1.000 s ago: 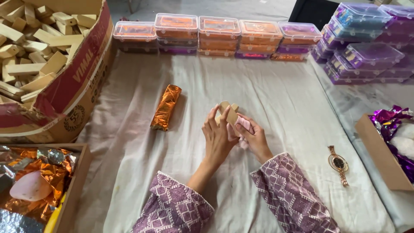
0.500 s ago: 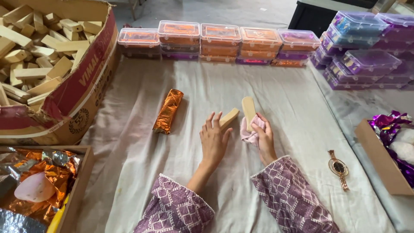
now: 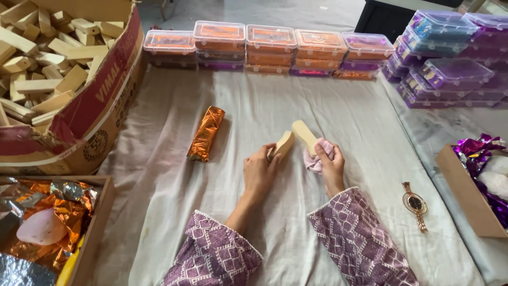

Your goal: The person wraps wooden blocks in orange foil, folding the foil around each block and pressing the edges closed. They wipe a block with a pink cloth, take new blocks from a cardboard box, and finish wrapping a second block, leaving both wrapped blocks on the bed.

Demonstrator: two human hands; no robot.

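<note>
Currently, white cloth (image 3: 275, 116) covers the table, with a big cardboard box (image 3: 100, 106) of wooden blocks (image 3: 47, 58) at far left and a row of clear lidded containers (image 3: 270, 50) along the back edge, more purple ones (image 3: 450, 58) stacked at right. Smaller box of orange foil (image 3: 53, 222) at near left, box of purple foil (image 3: 476, 175) at right. Orange foil-wrapped bar (image 3: 206, 133) lies alone left of centre. Left hand (image 3: 259, 175) is closed round one wooden block (image 3: 282, 145); right hand (image 3: 329, 164) grips a second block (image 3: 306, 136) together with a pink cloth (image 3: 320, 153). Blocks sit just apart, mid-table. Wristwatch (image 3: 415, 204) lies right of the sleeves.
</note>
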